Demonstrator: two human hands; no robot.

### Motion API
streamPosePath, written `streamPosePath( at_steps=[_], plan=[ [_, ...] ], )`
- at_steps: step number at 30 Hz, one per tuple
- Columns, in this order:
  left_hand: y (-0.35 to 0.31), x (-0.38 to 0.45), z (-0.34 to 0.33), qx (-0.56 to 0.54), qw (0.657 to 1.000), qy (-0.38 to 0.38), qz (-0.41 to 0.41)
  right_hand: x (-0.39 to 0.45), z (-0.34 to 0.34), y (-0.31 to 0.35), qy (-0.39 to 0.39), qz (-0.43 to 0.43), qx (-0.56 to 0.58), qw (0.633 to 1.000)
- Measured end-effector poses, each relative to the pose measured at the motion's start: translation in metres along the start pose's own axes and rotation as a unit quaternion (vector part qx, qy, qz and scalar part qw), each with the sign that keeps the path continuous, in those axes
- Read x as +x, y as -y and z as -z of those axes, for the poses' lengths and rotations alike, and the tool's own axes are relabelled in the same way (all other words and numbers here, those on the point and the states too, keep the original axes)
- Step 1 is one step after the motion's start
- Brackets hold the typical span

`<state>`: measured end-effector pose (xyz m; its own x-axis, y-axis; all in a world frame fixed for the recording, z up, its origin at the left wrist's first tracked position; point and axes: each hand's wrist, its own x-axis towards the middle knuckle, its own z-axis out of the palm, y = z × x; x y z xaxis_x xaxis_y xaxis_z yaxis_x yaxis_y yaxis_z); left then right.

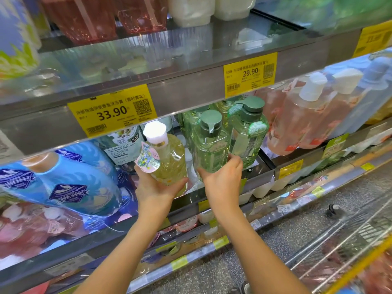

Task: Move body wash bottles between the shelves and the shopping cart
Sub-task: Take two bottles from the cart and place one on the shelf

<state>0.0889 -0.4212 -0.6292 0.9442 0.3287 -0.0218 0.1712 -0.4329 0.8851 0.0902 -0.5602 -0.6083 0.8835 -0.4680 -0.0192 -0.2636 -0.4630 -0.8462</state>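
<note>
- Yellow body wash bottle, centre of frame at the shelf front, tilts left with its white-pink pump cap uppermost; clear, full of liquid, so likely heavy and bottom-weighted.
- Hard glossy plastic: stiff, probably slippery; best held low round the belly, not by the pump neck.
- Left hand cups it from below, fingers wrapped round the lower body, thumb at the right side.
- Green pump bottle stands upright just right of it, other green bottles behind.
- Right hand reaches up to its base, fingers spread and curling on the lower right side; a full grip can't be confirmed, palm faces away.
- Both forearms rise from bottom centre; shopping cart wire at lower right.
</note>
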Motion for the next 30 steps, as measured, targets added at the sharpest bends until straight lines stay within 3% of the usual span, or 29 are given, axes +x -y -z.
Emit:
streamPosePath(
  at_steps=[11, 14, 17, 20, 23, 27, 30],
  plan=[
    [-0.011, -0.006, 0.001, -0.057, 0.998, 0.023, -0.03, 0.005, 0.002, -0.001, -0.018, -0.014, -0.011, 1.0],
    [-0.01, -0.006, 0.006, -0.092, 0.993, 0.075, -0.022, -0.002, 0.008, 0.0, -0.015, -0.056, 0.003, 0.998],
    [-0.003, -0.003, 0.022, -0.081, 0.987, 0.137, -0.036, -0.024, 0.01, 0.006, 0.092, -0.021, -0.035, 0.995],
    [-0.004, 0.001, 0.035, -0.059, 0.978, 0.196, -0.039, -0.029, 0.001, 0.022, 0.224, 0.058, 0.015, 0.973],
    [-0.008, -0.006, 0.037, -0.042, 0.986, 0.154, -0.044, -0.029, -0.008, 0.035, 0.251, 0.081, 0.064, 0.963],
    [-0.016, -0.035, 0.046, -0.013, 0.99, 0.065, -0.127, -0.051, 0.005, 0.03, 0.251, 0.094, 0.148, 0.952],
    [-0.022, -0.048, 0.061, -0.031, 0.99, 0.037, -0.134, -0.066, 0.014, 0.038, 0.248, 0.133, 0.151, 0.948]
  ],
)
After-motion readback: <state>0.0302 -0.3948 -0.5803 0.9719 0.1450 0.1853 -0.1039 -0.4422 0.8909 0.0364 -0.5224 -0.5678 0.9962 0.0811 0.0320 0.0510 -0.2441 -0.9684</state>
